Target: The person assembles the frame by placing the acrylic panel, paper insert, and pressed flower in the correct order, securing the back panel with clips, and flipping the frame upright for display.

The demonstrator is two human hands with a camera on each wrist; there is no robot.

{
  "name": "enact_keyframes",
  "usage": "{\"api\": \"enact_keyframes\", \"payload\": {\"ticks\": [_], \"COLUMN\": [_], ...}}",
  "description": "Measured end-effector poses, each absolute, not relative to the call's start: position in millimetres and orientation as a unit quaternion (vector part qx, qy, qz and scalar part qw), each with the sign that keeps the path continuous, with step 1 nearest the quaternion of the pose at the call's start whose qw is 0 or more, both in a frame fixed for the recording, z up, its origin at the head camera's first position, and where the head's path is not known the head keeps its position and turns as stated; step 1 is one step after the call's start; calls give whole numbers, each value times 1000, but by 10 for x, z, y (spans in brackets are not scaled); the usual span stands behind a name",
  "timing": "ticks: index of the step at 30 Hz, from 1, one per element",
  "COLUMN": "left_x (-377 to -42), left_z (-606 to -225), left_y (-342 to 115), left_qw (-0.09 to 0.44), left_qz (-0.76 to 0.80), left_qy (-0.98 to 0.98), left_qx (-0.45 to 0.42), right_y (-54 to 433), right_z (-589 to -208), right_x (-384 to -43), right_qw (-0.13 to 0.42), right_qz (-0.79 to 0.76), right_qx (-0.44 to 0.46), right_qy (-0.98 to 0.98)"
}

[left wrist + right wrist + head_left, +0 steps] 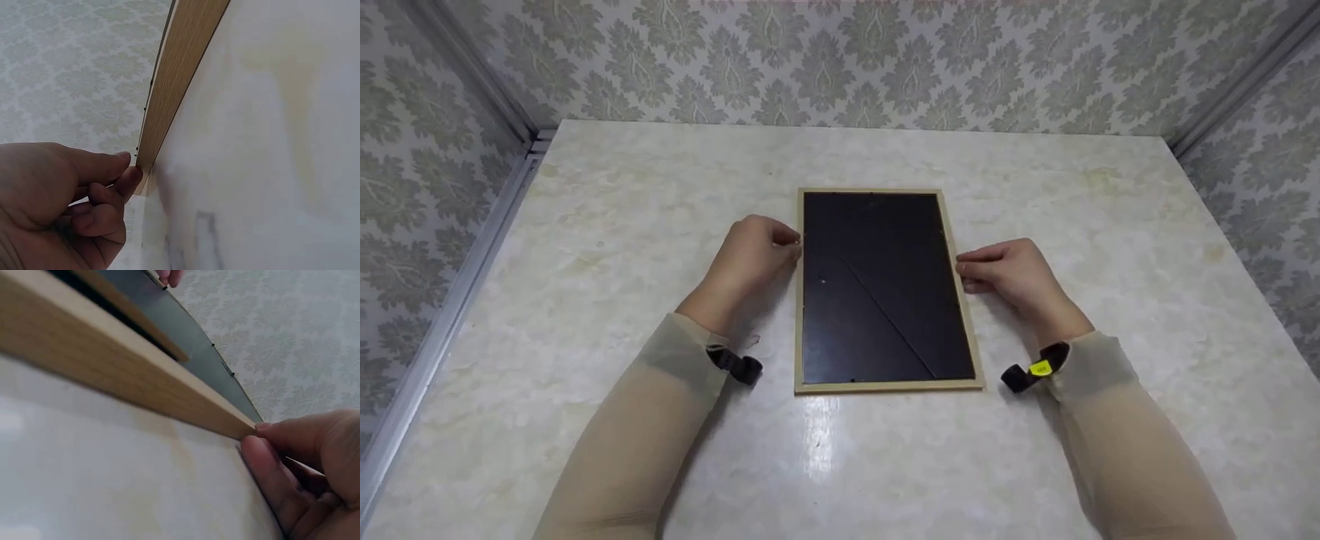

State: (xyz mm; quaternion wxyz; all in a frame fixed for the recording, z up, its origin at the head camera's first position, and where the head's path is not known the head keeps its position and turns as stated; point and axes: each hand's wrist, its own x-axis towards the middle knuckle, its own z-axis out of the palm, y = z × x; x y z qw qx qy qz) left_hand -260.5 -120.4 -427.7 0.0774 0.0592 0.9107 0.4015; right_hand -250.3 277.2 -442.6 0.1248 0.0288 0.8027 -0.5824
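A picture frame (964,345) with a light wooden border lies back side up on the table, its long sides running away from me. Its black backing board (877,300) shows a diagonal line, the edge of a fold-out stand. At the left long side my left hand (750,255) pinches the border between thumb and fingertips. Opposite, my right hand (1016,274) grips the right border the same way. The left wrist view has the frame's wooden side (180,67) close up, thumb at its upper edge. In the right wrist view the thumb rests on the border's top.
A pale marble-patterned table (660,180) extends around the frame. Patterned wallpaper (825,67) covers the wall behind it, and a metal rail (442,300) runs along the left side. Small dark metal tabs (232,373) stick up along the frame's inner edge.
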Motion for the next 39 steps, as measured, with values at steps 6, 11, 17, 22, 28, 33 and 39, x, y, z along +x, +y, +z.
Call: {"api": "enact_keyframes", "payload": {"ticks": [6,11,17,22,28,33,39], "left_x": [-2745,-2805,-2848,-2888,-2921,-2921,-2939], "left_z": [-4218,-4160,-4170,-4195,-4221,-4241,-4219], "left_y": [-1192,-1186,-1247,-1279,-1294,-1263,-1282], "left_qw": [92,91,84,92,87,79,95], "left_qz": [361,351,371,369,375,384,375], "left_qy": [925,928,921,919,915,911,914], "left_qx": [73,81,88,107,120,125,126], "right_y": [2789,2819,2754,2661,2616,2636,2634], "right_z": [-4420,-4425,-4381,-4377,-4366,-4349,-4349], "right_x": [-2538,-2546,-2517,-2493,-2482,-2478,-2476], "right_qw": [128,132,127,109,116,117,115], "right_qz": [-561,-547,-555,-536,-508,-513,-510], "right_qx": [27,26,28,28,22,27,25], "right_qy": [817,826,822,837,853,850,852]}}
